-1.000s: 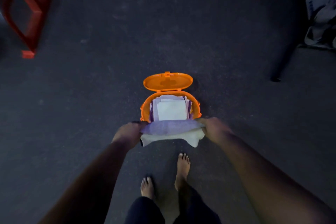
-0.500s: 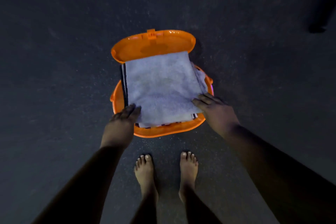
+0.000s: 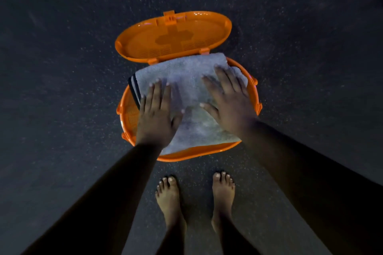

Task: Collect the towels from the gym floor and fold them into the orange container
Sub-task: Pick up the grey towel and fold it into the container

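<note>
Head view. Oval orange plastic container (image 3: 187, 154) sits on the dark speckled gym floor (image 3: 62, 109), just past centre frame toward 12 o'clock. Its hinged oval orange lid (image 3: 173, 36) lies thrown open at the container's 12 o'clock side, inner face up, a cross-shaped moulding visible on it.

A folded pale grey terry towel (image 3: 186, 72) lies on top of the container's contents and covers most of the opening; its far edge reaches the hinge line. At the towel's 9 o'clock edge, a dark striped fabric edge (image 3: 132, 87) shows beneath it. What lies deeper in the container cannot be told.

Left hand (image 3: 157, 114) rests flat on the towel's 8 o'clock portion, fingers straight and close together, pointing to 12 o'clock. Right hand (image 3: 228, 99) rests flat on the towel's 3 o'clock portion, fingers spread and straight, pointing toward 11 o'clock. Neither hand grips anything; both palms press down on the fabric.

Two bare feet (image 3: 169, 198) stand on the floor at 6 o'clock of the container, near its rim but apart from it.
</note>
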Demonstrator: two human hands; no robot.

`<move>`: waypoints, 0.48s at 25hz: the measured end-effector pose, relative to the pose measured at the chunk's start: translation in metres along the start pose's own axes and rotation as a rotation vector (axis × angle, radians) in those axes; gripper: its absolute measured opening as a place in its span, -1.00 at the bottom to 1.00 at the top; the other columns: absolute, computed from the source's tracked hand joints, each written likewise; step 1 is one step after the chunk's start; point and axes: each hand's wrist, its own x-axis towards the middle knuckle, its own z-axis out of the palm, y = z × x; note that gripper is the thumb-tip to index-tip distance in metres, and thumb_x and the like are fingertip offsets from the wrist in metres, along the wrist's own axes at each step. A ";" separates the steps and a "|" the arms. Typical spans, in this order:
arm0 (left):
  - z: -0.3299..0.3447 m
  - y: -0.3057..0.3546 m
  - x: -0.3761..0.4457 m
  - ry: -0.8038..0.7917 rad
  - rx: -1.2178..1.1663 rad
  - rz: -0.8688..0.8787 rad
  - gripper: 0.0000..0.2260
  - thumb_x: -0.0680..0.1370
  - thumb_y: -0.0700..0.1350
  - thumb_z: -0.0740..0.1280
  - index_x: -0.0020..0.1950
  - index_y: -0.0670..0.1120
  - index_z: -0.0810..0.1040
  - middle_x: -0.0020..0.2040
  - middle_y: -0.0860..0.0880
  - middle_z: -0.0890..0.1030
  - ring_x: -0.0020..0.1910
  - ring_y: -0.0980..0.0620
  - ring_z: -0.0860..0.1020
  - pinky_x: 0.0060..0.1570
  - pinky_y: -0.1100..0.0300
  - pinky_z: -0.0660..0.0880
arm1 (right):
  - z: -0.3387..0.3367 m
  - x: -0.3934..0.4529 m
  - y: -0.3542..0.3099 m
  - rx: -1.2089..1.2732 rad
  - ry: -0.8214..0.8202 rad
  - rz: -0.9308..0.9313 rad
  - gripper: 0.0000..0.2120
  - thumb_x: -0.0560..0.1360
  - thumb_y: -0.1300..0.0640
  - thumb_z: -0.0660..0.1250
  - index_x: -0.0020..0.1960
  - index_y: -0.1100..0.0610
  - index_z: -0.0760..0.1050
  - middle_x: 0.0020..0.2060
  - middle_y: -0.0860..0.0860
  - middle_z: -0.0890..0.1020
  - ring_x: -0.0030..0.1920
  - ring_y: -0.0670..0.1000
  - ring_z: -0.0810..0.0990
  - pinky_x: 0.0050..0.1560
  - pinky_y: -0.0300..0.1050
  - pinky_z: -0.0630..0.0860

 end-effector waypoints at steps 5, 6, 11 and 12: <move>0.078 -0.024 0.056 0.006 0.128 0.013 -0.25 0.62 0.34 0.05 0.67 -0.08 0.07 0.66 -0.15 0.11 0.64 -0.17 0.07 0.56 -0.24 0.04 | 0.080 0.048 0.019 -0.044 -0.095 0.083 -0.31 0.61 -0.41 -0.07 0.64 -0.14 -0.09 0.65 0.03 -0.06 0.63 0.15 -0.14 0.57 0.29 -0.06; 0.096 -0.030 0.057 0.008 0.143 0.015 -0.26 0.61 0.35 0.06 0.67 -0.06 0.09 0.65 -0.15 0.16 0.63 -0.17 0.11 0.55 -0.24 0.06 | 0.098 0.050 0.025 -0.033 -0.080 0.090 -0.31 0.60 -0.41 -0.08 0.64 -0.15 -0.08 0.64 0.02 -0.04 0.63 0.14 -0.13 0.58 0.28 -0.06; 0.124 -0.043 0.079 0.034 0.136 -0.006 -0.27 0.60 0.35 0.13 0.65 -0.02 0.14 0.62 -0.13 0.25 0.57 -0.19 0.24 0.47 -0.23 0.18 | 0.129 0.066 0.035 -0.039 -0.051 0.089 -0.29 0.59 -0.41 -0.05 0.64 -0.11 -0.01 0.64 0.05 0.01 0.63 0.20 -0.11 0.59 0.24 -0.10; 0.115 -0.040 0.075 -0.005 0.135 -0.007 -0.27 0.60 0.36 0.12 0.65 -0.02 0.13 0.62 -0.13 0.24 0.57 -0.19 0.24 0.47 -0.25 0.18 | 0.121 0.064 0.032 -0.055 -0.061 0.091 -0.28 0.59 -0.42 -0.06 0.64 -0.10 -0.02 0.64 0.06 0.02 0.63 0.20 -0.10 0.58 0.26 -0.10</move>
